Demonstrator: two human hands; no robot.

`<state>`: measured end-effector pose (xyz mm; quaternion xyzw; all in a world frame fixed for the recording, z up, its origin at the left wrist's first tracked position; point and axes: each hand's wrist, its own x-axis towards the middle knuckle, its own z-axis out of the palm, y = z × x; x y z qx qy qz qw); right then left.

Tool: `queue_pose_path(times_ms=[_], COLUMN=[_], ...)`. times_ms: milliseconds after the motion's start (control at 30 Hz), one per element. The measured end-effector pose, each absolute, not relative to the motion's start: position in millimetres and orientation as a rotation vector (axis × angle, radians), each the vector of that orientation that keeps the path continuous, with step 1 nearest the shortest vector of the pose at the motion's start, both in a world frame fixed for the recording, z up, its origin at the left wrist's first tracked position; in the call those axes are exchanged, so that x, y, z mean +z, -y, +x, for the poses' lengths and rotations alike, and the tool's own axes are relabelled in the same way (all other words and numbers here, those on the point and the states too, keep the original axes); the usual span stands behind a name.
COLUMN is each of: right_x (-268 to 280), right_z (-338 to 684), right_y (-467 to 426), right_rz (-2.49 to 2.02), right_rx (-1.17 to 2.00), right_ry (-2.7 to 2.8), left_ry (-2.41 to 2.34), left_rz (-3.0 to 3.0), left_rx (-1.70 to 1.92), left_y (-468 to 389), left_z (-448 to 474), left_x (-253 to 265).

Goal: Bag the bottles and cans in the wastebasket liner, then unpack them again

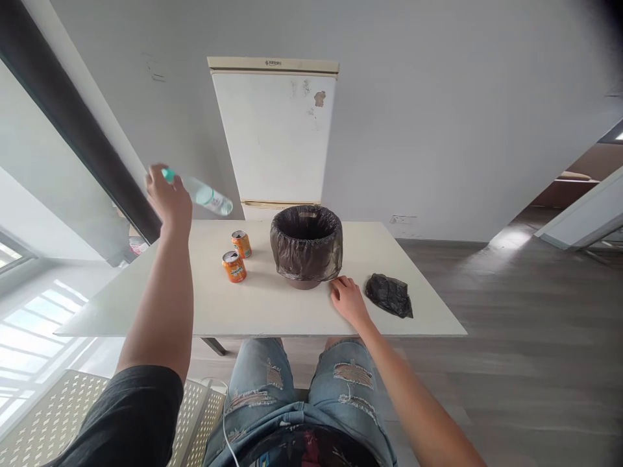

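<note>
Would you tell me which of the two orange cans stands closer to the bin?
The far can, the one nearer the fridge; it stands closer to the bin than the near can.

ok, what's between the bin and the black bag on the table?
The right hand rests on the table there, fingers touching the bin's base; a bare strip separates it from the bag. Head view.
</note>
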<state>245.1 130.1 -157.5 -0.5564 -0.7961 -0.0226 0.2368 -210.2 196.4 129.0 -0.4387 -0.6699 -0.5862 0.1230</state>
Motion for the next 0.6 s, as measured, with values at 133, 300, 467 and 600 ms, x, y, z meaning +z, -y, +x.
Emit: queue_pose_path(times_ms=[133, 300, 467, 600], right_x=[-157.6, -156.6, -155.5, -156.2], right_z=[246.3, 246.1, 245.4, 245.6], right_y=[-129.3, -128.9, -128.9, -129.0], right_rz=[-1.505, -1.510, -1.505, -1.505], right_rx=[-0.015, -0.021, -0.036, -0.036], right_ry=[2.184, 2.187, 2.182, 2.182], left_ry=[1.513, 1.398, 1.563, 1.661], left_rz=[-1.496, -1.899, -2.337, -2.516], left_rx=[-1.713, -1.629, -1.458, -1.257], left_y=[-167.3, -142.2, -159.4, -172.2], left_z=[-155.6, -65.2, -4.7, 14.2], left_x=[194.7, 204.6, 160.2, 135.6])
